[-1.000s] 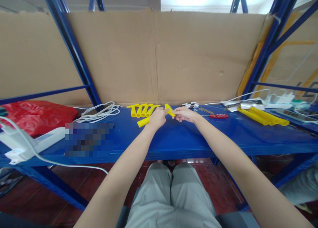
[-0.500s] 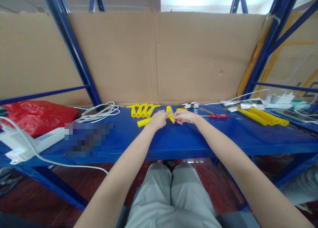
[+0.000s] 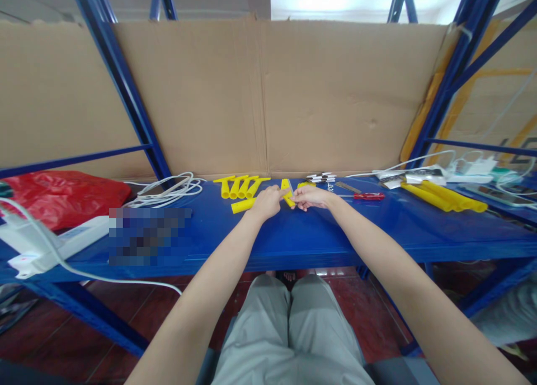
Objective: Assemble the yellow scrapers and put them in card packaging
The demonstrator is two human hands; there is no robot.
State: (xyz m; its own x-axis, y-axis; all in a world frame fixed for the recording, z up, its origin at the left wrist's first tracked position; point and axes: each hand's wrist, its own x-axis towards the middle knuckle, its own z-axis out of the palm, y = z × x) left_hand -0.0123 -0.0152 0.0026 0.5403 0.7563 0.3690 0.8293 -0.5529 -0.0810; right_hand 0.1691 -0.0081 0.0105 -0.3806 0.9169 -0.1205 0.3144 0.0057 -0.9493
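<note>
Both hands meet around a yellow scraper-like piece with a thin metallic strip on it, over the middle of the blue table. My left hand is closed on its left side, and a yellow tube lies by that wrist. From the right, my right hand pinches at the strip and the piece's edge. Several yellow T-shaped handles stand in a row behind and left. Behind my right hand are black-and-white small parts and a partly hidden yellow part. A red-handled screwdriver lies to the right.
At the left are a red plastic bag, a white power strip and coiled white cable. Several yellow tubes lie at the right near chargers and cables. A cardboard wall closes off the back of the blue table.
</note>
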